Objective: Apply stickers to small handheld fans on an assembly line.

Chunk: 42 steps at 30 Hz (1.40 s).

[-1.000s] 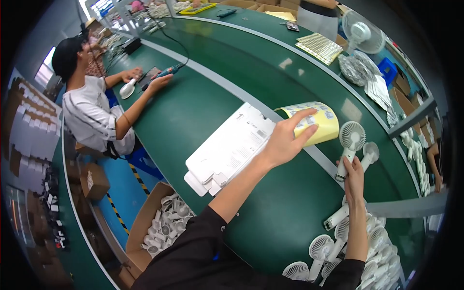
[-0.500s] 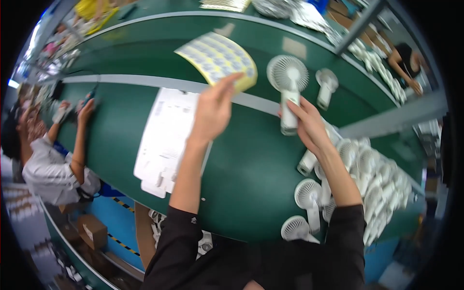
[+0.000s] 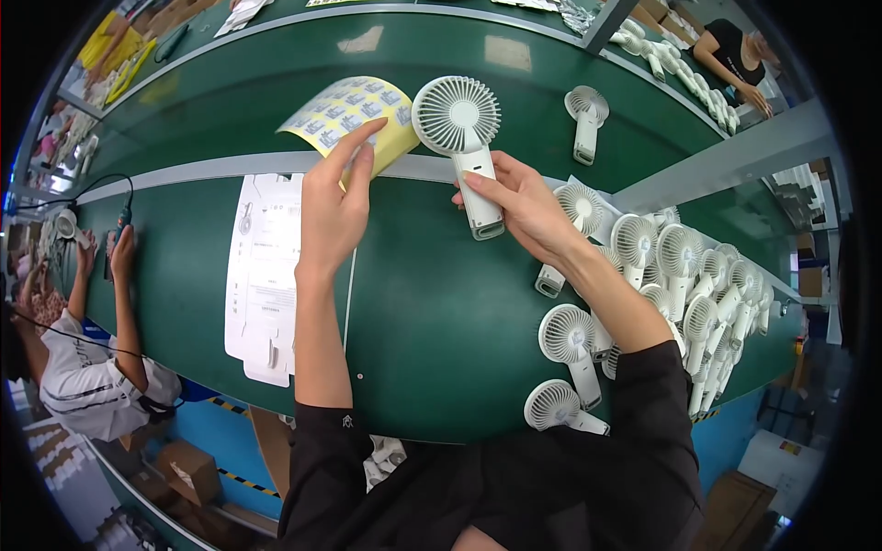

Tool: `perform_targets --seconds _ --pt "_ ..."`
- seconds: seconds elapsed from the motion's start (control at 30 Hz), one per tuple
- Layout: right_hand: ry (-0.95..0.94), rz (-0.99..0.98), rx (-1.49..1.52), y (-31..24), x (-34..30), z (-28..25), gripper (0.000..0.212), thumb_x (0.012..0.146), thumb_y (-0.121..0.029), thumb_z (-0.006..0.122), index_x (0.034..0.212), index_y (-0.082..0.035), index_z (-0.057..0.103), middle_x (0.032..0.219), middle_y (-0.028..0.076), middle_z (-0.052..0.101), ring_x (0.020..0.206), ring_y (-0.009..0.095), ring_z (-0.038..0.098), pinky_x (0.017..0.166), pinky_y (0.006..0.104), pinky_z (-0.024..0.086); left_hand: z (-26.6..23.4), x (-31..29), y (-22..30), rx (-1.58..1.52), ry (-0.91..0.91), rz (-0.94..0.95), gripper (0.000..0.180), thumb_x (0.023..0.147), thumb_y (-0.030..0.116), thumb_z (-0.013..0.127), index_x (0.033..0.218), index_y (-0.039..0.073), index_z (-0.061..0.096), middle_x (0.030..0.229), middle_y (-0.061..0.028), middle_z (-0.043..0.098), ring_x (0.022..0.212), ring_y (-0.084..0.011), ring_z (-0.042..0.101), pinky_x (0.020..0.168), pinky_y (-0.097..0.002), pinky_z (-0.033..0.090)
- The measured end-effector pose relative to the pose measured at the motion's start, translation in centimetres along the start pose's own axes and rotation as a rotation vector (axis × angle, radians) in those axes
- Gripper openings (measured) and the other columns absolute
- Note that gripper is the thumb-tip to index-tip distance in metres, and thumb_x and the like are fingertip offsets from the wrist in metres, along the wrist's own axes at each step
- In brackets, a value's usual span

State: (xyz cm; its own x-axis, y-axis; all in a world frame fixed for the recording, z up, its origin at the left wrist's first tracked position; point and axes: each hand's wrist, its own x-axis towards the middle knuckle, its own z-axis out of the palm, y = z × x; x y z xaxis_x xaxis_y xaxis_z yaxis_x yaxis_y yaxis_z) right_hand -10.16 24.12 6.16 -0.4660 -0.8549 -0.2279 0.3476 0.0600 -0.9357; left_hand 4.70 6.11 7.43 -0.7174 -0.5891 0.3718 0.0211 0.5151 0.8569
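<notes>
Your right hand point(image 3: 530, 213) grips a white handheld fan point(image 3: 467, 133) by its handle, now nearer the curled label sheet point(image 3: 354, 108) your left hand point(image 3: 335, 209) holds above the desk point(image 3: 441, 321), so fan and labels are side by side.

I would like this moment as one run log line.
left hand: holds yellow sticker sheet | right hand: holds white fan | table: flat carton, more fans

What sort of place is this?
Probably a factory assembly or packing line: similar white handheld fans are heaped on a long green workbench, the person's left hand holds a sticker sheet, and a co-worker grips a tool farther along.
</notes>
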Motion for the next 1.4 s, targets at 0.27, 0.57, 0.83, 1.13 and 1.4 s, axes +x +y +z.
perform_targets --seconds 0.27,0.57,0.83,1.13,1.4 --pt "-0.028 0.273 -0.406 5.2 -2.5 1.1 0.025 0.095 -0.017 0.069 0.111 0.002 0.063 0.093 0.005 0.068 0.078 0.011 0.067 0.069 0.0255 0.053 -1.4 0.0 -1.0 -0.169 0.043 0.014 0.038 0.098 0.010 0.058 0.136 0.006 0.057 0.125 -0.0185 0.065 0.118 -0.0212 0.061 0.099 -0.0318 0.046" --pt "0.002 -0.029 -1.246 5.7 -5.1 3.0 0.049 0.084 -0.046 0.077 0.071 0.000 0.067 0.057 0.011 0.063 0.050 0.028 0.063 0.050 0.0362 0.048 -1.4 -0.2 0.2 -0.229 -0.156 -0.018 0.043 0.090 0.014 0.072 0.131 0.007 0.062 0.118 -0.0152 0.069 0.105 -0.0209 0.067 0.092 -0.0318 0.052" --pt "0.116 -0.553 -1.067 1.1 -3.2 4.0 0.013 0.085 -0.003 0.075 0.083 0.002 0.063 0.072 0.009 0.059 0.060 0.019 0.055 0.056 0.0321 0.046 -1.7 0.1 -0.2 -0.216 -0.179 0.030 0.034 0.094 0.016 0.068 0.126 0.007 0.065 0.113 -0.0155 0.071 0.096 -0.0255 0.071 0.085 -0.0327 0.054" --pt "0.197 -1.057 -1.189 -1.7 0.8 6.0 0.037 0.078 0.005 0.075 0.114 -0.002 0.067 0.111 0.013 0.058 0.099 0.030 0.055 0.079 0.0378 0.047 -1.7 -0.1 0.1 -0.258 -0.267 -0.001 0.025 0.095 0.012 0.063 0.118 0.002 0.066 0.096 -0.0147 0.075 0.089 -0.0260 0.074 0.079 -0.0334 0.055" --pt "0.221 -1.219 -1.172 -1.4 1.3 5.5 0.030 0.075 0.007 0.076 0.103 -0.002 0.069 0.100 0.011 0.062 0.092 0.029 0.058 0.080 0.0394 0.047 -0.9 -0.4 -0.4 -0.324 -0.254 0.085 0.031 0.094 0.011 0.065 0.123 0.002 0.066 0.111 -0.0129 0.073 0.098 -0.0218 0.071 0.086 -0.0324 0.054"
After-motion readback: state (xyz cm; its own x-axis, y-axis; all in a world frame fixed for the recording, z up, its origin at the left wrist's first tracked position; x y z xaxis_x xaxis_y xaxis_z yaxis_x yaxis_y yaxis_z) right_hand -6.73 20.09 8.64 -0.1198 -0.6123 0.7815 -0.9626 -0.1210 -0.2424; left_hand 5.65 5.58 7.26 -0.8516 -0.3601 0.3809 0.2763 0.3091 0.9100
